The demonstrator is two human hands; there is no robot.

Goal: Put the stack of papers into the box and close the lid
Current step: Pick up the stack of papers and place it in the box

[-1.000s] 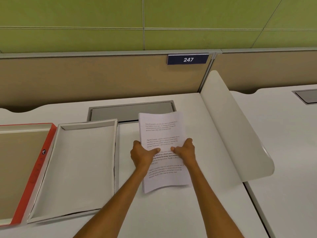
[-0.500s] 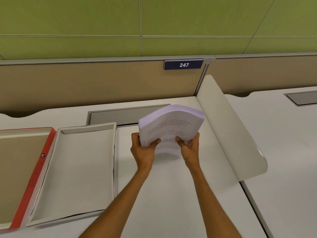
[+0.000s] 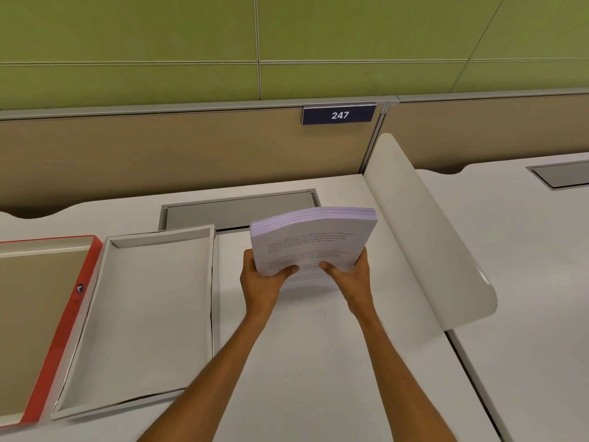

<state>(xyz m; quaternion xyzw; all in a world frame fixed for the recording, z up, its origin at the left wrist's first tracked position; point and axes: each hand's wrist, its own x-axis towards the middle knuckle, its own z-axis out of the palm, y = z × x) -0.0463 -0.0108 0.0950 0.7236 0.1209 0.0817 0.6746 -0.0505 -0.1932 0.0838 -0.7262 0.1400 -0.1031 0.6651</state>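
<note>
A thick stack of printed white papers [image 3: 314,239] is held above the desk, its far end tilted up and slightly bowed. My left hand [image 3: 261,282] grips its near left corner and my right hand [image 3: 349,277] grips its near right corner, thumbs on top. To the left lies the open white box [image 3: 143,314], a shallow tray with nothing inside it. Further left lies the red-edged lid [image 3: 68,317], inside face up, partly cut off by the frame edge.
A white curved divider panel [image 3: 427,237] stands on the right edge of the desk [image 3: 302,362]. A grey cable hatch [image 3: 236,210] sits behind the box. A tan partition with a "247" plate [image 3: 339,114] closes the back.
The stack lay flat on the desk a second ago under both hands. It has since been lifted off the surface with its far end raised, and it has hardly moved in the last half second.
</note>
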